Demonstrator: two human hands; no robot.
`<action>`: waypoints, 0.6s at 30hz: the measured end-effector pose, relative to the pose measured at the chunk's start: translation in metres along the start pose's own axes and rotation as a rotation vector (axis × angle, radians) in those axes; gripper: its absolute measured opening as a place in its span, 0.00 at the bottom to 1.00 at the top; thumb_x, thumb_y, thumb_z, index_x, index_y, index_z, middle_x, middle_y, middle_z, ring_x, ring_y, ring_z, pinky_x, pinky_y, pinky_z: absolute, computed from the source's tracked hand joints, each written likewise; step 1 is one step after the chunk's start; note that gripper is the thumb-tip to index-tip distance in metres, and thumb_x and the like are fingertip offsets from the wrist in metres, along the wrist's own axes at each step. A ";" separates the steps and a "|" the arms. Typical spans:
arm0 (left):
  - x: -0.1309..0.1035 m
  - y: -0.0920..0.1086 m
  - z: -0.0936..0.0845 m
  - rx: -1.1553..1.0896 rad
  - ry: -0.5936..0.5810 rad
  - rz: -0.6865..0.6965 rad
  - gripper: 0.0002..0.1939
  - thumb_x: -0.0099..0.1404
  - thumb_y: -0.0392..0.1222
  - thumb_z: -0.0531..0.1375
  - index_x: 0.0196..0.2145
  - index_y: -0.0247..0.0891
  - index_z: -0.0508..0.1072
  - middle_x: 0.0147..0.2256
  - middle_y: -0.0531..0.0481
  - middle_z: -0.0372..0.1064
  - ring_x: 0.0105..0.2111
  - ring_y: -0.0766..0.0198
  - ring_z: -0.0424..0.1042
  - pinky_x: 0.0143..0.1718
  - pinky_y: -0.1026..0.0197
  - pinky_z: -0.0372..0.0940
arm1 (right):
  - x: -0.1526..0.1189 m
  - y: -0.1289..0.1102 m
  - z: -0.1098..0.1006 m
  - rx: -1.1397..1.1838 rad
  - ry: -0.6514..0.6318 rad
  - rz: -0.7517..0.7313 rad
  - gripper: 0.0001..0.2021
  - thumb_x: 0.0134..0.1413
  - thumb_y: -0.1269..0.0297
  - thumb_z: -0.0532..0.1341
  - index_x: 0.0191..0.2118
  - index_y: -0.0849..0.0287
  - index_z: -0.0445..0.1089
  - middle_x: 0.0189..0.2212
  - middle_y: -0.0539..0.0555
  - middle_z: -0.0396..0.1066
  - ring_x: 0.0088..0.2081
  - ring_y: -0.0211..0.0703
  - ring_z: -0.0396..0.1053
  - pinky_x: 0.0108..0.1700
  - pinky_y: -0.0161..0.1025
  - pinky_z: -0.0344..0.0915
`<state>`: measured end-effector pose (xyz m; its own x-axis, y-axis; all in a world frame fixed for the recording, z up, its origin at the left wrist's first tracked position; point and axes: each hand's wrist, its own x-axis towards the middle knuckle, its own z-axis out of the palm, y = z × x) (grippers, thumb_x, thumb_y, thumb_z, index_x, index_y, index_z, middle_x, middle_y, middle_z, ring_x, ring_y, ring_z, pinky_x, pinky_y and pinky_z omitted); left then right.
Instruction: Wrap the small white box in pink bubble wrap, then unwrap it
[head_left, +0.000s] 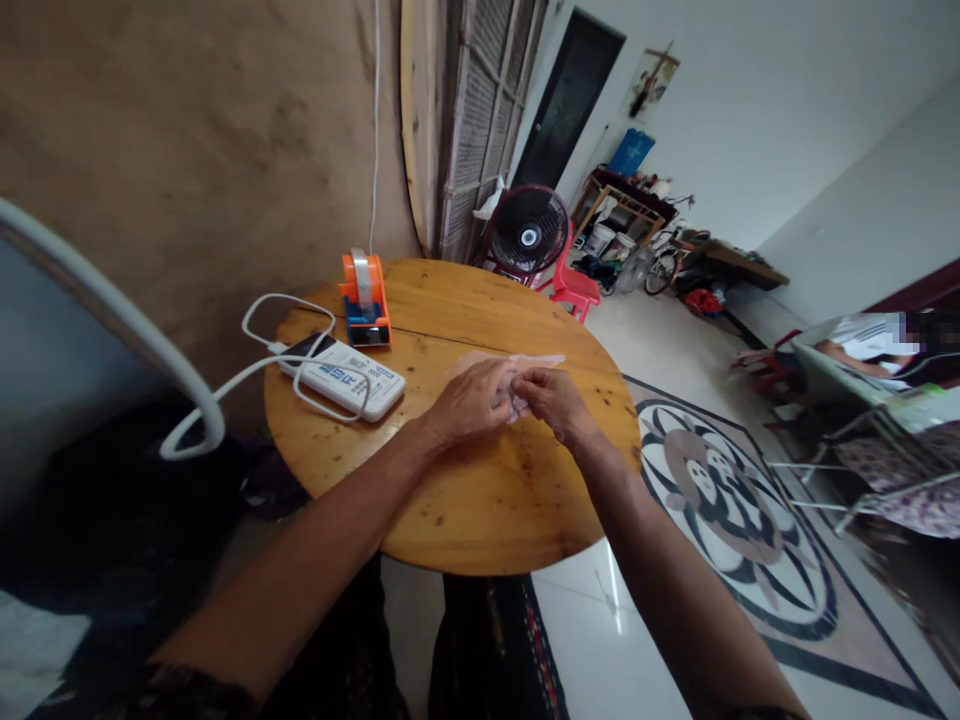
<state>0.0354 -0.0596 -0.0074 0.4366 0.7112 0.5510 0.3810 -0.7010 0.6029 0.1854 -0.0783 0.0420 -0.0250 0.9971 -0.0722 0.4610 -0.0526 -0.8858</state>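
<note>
Both of my hands meet over the middle of a round wooden table [480, 510]. Between them is a thin, pale, translucent sheet [547, 359], crumpled where the fingers touch it and spread flat behind them. My left hand [472, 400] lies over the sheet's left part, its fingers bent round the crumpled part. My right hand [553, 400] pinches the sheet's crumpled part, fingertips next to those of my left hand. Whether anything is inside the folds is hidden.
An orange and blue tape dispenser [366, 300] stands at the back left of the table. In front of it lies a white power bank [349, 380] with a looping white cable [259, 297]. Beyond are a fan [528, 232], a red chair [574, 285] and a seated person [870, 345].
</note>
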 end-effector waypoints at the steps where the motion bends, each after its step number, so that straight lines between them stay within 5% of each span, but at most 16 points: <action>1: 0.000 0.000 0.001 -0.009 0.000 0.001 0.20 0.56 0.33 0.58 0.48 0.38 0.68 0.47 0.45 0.71 0.47 0.57 0.69 0.50 0.56 0.64 | 0.001 0.000 0.000 -0.013 -0.003 0.010 0.05 0.45 0.69 0.58 0.22 0.61 0.66 0.14 0.46 0.64 0.17 0.30 0.59 0.19 0.29 0.51; 14: -0.003 -0.002 -0.001 -0.100 0.002 -0.020 0.36 0.56 0.33 0.55 0.63 0.35 0.56 0.46 0.43 0.71 0.45 0.57 0.71 0.50 0.54 0.65 | 0.000 -0.011 -0.021 -0.128 -0.342 0.036 0.13 0.47 0.75 0.56 0.39 0.64 0.74 0.25 0.51 0.72 0.25 0.34 0.67 0.24 0.30 0.61; 18: -0.003 -0.004 0.000 -0.114 0.000 -0.024 0.36 0.54 0.32 0.55 0.62 0.33 0.57 0.50 0.39 0.69 0.47 0.55 0.69 0.52 0.52 0.64 | 0.004 -0.004 -0.014 -0.298 -0.267 -0.044 0.13 0.47 0.76 0.58 0.40 0.64 0.72 0.23 0.47 0.67 0.23 0.32 0.62 0.26 0.31 0.58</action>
<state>0.0326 -0.0589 -0.0113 0.4283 0.7277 0.5358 0.2963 -0.6732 0.6775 0.1957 -0.0734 0.0517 -0.2621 0.9463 -0.1890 0.6904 0.0471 -0.7219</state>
